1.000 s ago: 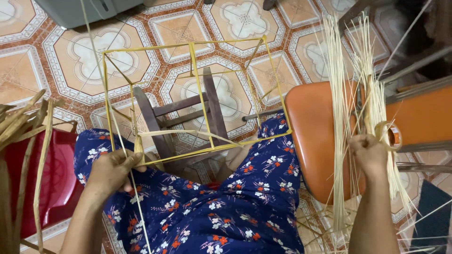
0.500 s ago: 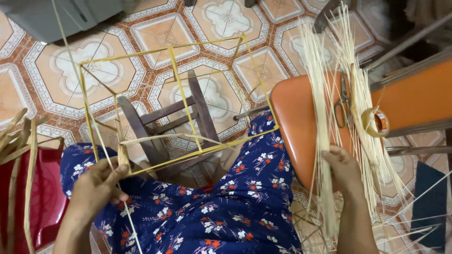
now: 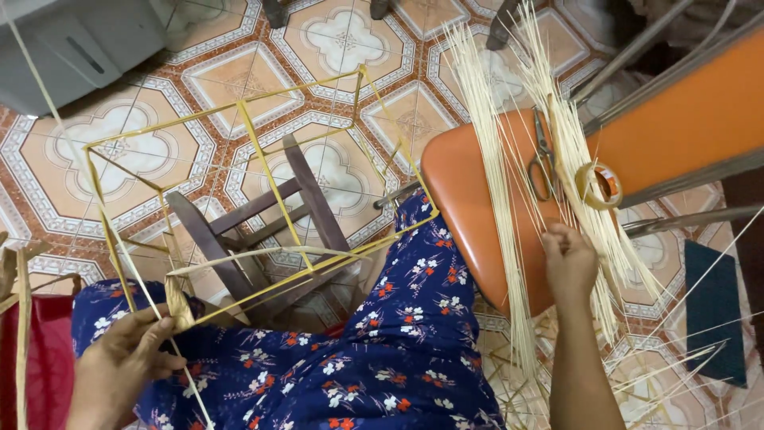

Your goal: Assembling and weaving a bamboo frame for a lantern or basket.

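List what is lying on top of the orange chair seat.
On the orange chair seat lie a spread of pale thin sticks, scissors and a roll of tape. The right hand rests on the sticks, covering whatever is beneath it.

An open frame of thin yellow bamboo strips (image 3: 263, 199) stands over a dark wooden stool (image 3: 263, 231), left of the orange plastic chair seat (image 3: 469, 199). On that seat lie a bundle of pale thin sticks (image 3: 509, 159), metal scissors (image 3: 544, 159) and a tape roll (image 3: 598, 185).
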